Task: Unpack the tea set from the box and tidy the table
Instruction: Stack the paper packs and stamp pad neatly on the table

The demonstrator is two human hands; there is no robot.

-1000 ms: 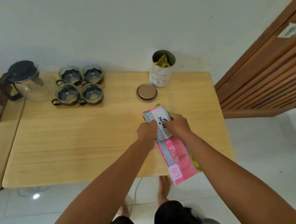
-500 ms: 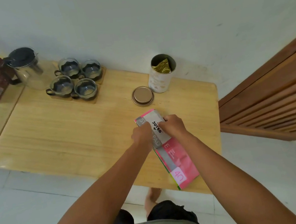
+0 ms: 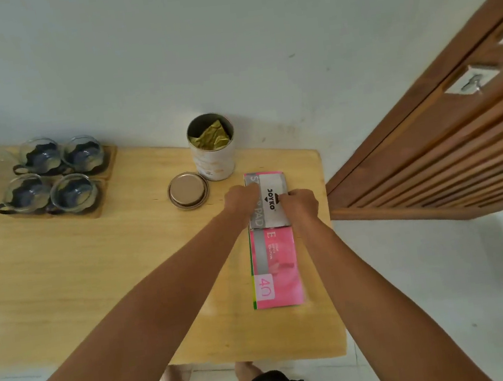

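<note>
My light wooden bench (image 3: 101,274) carries a pink and grey writing pad (image 3: 273,251) lying flat near its right edge, with an open white cylindrical tin (image 3: 215,160) just beyond it and a round bronze metal lid (image 3: 188,190) beside that. At the far left, four clear glass cups (image 3: 50,178) sit clustered on wooden coasters (image 3: 104,177).

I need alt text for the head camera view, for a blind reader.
Both hands, left hand and right hand, press a pink pad flat on a wooden table, near an open tin, its lid and four glass cups.
</note>
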